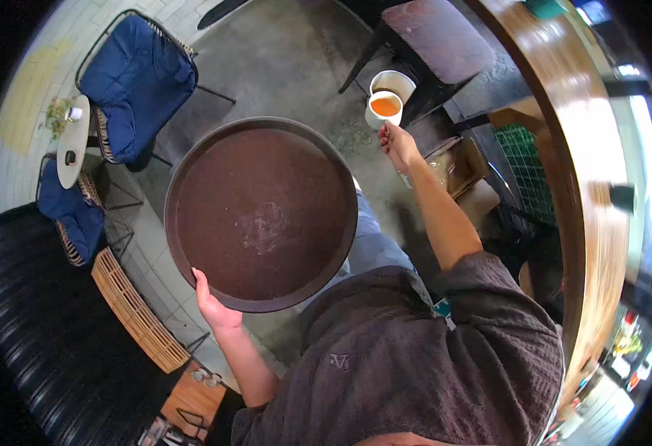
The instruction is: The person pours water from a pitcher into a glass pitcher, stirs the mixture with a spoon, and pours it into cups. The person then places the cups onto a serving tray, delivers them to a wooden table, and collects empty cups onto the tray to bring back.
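Observation:
A large round brown serving tray (263, 215) is held out in front of my body. My left hand (218, 306) grips its rim at the lower left, thumb over the edge and the other fingers hidden beneath. Pale smudges mark the tray's surface, and nothing stands on it. To the right of the tray, my right hand (398, 146) is closed on a white cup (375, 117) with orange liquid inside. Just behind the cup shows a white round container (406, 83), partly covered by it; I cannot tell whether they touch.
On the right runs a long wooden counter (564, 97), with a cushioned stool (439, 39) and a cardboard box (456, 165) beside it. Blue-cushioned chairs (139, 82) and a small oval table (73, 152) stand at the left. A rattan bench (136, 312) lies lower left.

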Demonstrator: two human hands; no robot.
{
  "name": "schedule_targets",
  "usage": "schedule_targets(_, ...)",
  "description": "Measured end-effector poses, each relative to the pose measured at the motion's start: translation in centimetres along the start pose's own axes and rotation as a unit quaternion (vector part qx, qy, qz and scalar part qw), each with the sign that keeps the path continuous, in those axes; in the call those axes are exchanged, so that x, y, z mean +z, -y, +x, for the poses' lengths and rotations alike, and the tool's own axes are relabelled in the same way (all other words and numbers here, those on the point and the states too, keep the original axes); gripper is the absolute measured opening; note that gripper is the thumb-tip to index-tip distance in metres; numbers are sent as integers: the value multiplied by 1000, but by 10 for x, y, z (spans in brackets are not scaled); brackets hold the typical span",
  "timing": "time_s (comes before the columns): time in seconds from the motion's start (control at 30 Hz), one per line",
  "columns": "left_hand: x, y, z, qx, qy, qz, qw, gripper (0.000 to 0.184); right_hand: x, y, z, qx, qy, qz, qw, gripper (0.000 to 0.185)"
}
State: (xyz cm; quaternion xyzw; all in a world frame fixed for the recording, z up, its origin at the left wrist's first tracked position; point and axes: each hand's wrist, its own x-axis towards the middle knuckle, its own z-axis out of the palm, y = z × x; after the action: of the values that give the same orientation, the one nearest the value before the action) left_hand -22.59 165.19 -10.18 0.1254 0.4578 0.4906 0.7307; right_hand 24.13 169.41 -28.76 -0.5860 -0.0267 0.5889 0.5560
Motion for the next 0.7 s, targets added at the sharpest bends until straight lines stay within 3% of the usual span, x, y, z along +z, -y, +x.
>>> schedule_targets(0.07, 16, 4, 20, 14, -51, -8, 999, 49, -7, 5, 63, 13, 17, 6, 1000, 23)
schedule_targets(0.17, 44, 20, 34, 40, -92, 2, 995, 52, -33, -2, 132, 43, -74, 10, 996, 23)
schedule_targets(0.27, 58, 21, 60, 44, -148, -4, 988, 55, -45, 0, 201, 39, -96, 49, 993, 24)
schedule_targets(0.3, 58, 21, 67, 45, -162, -13, 986, 55, -73, -11, 242, 52, -56, 72, 994, 26)
schedule_targets(0.33, 64, 33, 68, 47, -176, -20, 983, 56, -69, 0, 245, 61, -168, 85, 980, 26)
schedule_targets(0.47, 74, 32, 88, 57, -201, -25, 978, 57, -137, -5, 316, -3, -139, -23, 990, 22)
schedule_targets(0.53, 74, 31, 96, 58, -219, -7, 974, 57, -192, -29, 385, 9, -204, -49, 978, 17)
schedule_targets(0.6, 76, 40, 103, 53, -237, 21, 970, 58, -225, -8, 381, 29, -183, -147, 972, 24)
schedule_targets(0.67, 78, 41, 117, 45, -272, 19, 961, 59, -208, -2, 379, -53, -272, -237, 931, 39)
schedule_targets(0.7, 79, 41, 123, 42, -301, 18, 952, 59, -205, 5, 378, 24, -342, -458, 820, 44)
